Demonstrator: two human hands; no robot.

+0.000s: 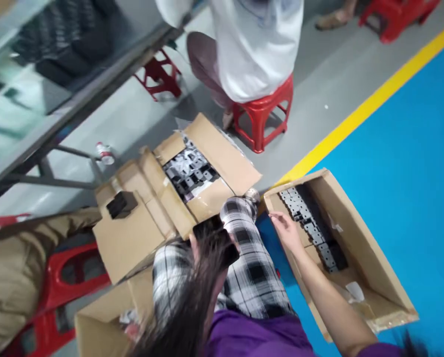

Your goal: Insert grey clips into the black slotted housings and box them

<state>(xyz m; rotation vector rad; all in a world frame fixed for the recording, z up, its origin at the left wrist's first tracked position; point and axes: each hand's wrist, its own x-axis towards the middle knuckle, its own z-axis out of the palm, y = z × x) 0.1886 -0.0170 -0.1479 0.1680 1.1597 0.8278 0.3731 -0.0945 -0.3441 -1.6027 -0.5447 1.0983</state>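
My left hand (195, 249) is closed around a few black rectangular blocks (227, 248) above my lap. Long dark hair covers much of that hand and part of the blocks. My right hand (286, 232) reaches across the near side of the long cardboard box (366, 243) on the right, fingers loosely apart, with nothing visible in them. Inside that box, rows of black parts with grey metal plates (311, 230) lie beside the hand. Ahead of my knees, an open carton (227, 158) contains many similar black and grey parts (192, 171).
Black blocks (121, 204) rest on a cardboard flap at left. Another open carton (103, 312) stands at lower left. A person in white sits on a red stool (262, 116) ahead; another person's leg (14, 277) is at left. A bottle (105, 153) lies below the workbench (77, 94).
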